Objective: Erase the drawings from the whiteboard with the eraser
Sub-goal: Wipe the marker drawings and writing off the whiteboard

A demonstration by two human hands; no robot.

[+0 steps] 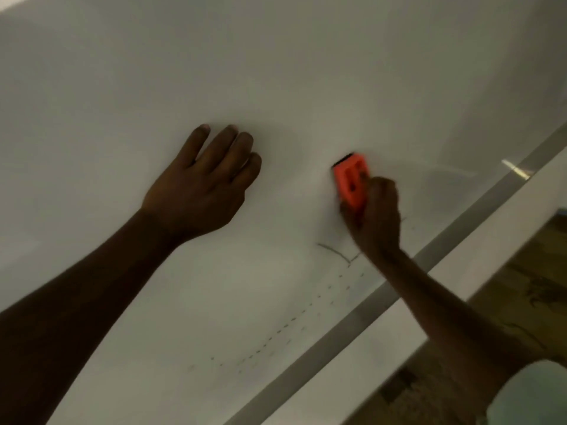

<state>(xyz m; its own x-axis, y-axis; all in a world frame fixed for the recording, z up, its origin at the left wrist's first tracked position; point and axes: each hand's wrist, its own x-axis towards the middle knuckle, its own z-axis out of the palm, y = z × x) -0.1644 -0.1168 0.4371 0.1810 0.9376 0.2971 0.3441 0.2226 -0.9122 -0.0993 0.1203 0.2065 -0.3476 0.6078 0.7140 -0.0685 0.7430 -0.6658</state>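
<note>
The whiteboard (276, 72) fills most of the view, tilted by the camera angle. My right hand (376, 219) grips an orange eraser (352, 180) with a black felt face, pressed against the board right of centre. My left hand (205, 182) lies flat on the board to the left, fingers apart, holding nothing. Faint drawing marks remain below the eraser: a short curved line (334, 252) and a dashed arc (294, 320) running down to the left. A pale smeared curve (445, 171) shows to the right of the eraser.
The board's grey metal frame (362, 308) runs diagonally from lower middle to upper right, with a white wall strip (460, 271) beside it. A wooden-patterned floor (527, 289) shows at the lower right. A light sleeve (534, 394) is at the bottom right corner.
</note>
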